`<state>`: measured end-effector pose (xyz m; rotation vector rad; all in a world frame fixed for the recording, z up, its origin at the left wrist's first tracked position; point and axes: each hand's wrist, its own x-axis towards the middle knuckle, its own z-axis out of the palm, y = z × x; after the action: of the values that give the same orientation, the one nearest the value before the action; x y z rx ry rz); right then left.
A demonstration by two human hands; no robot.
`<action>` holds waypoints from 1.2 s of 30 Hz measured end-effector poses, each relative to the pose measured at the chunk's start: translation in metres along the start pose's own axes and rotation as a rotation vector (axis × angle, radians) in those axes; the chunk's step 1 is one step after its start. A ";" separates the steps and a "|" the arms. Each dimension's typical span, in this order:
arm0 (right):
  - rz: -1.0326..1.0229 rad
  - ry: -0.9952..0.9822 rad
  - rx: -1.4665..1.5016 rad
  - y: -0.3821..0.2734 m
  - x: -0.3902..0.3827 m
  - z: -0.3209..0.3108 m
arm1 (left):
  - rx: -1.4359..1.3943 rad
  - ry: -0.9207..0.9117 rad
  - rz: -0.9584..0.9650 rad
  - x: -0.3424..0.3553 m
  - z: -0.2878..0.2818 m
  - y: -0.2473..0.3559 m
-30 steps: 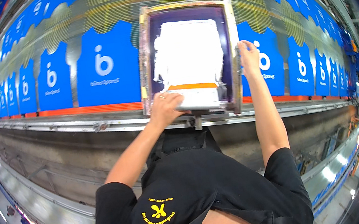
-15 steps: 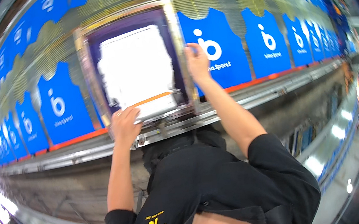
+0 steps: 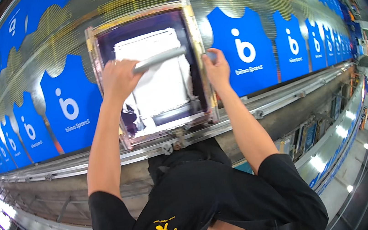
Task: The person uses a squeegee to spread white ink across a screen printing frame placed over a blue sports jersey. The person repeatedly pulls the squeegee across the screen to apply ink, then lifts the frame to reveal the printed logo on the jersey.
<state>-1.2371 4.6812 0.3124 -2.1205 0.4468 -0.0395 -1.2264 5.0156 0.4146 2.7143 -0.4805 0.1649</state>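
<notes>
Both hands are closed on one tool. The left hand [image 3: 117, 79] is wrapped around the near end of a grey squeegee bar [image 3: 159, 58], fingers fully curled over it. The right hand [image 3: 216, 67] grips the far end, fist closed at the frame's right rail. The bar lies across the upper part of the printing screen [image 3: 151, 73], slightly tilted, resting on or just above the mesh (contact cannot be confirmed from this view).

The screen is a metal-edged frame with a dark purple border and a broad white inked area in its middle. It sits on the long printing surface [image 3: 66, 19], its lower edge against the metal rail [image 3: 248, 111] that runs along the front.

Blue sleeveless jerseys [image 3: 243, 52] lie in a row along the surface on both sides of the frame. Those visible to left and right already carry a white emblem, so printing on them appears done. The piece under the screen is hidden, and its state cannot be told.

Judgement on progress: with the bar held at the far end of the white area and ink spread over most of the mesh, the pull over this piece looks to be at its start, the lower stretch of mesh remaining to be covered. More jerseys trail off toward both ends of the surface.
</notes>
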 end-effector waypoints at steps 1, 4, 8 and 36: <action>-0.013 -0.001 0.026 0.001 0.000 -0.001 | -0.025 0.003 0.028 0.023 0.000 -0.013; 0.119 -0.114 0.213 -0.004 0.004 -0.008 | 0.011 -0.049 0.069 0.076 0.004 -0.043; -0.304 0.070 -0.193 -0.048 0.031 -0.009 | -0.010 -0.225 -0.128 0.099 0.011 -0.057; -0.868 -0.604 -0.352 -0.033 -0.191 -0.080 | -0.100 -0.225 -0.148 -0.207 0.001 0.139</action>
<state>-1.4208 4.6963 0.4116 -2.3689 -0.8843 0.1909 -1.4691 4.9583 0.4248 2.6689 -0.3372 -0.2006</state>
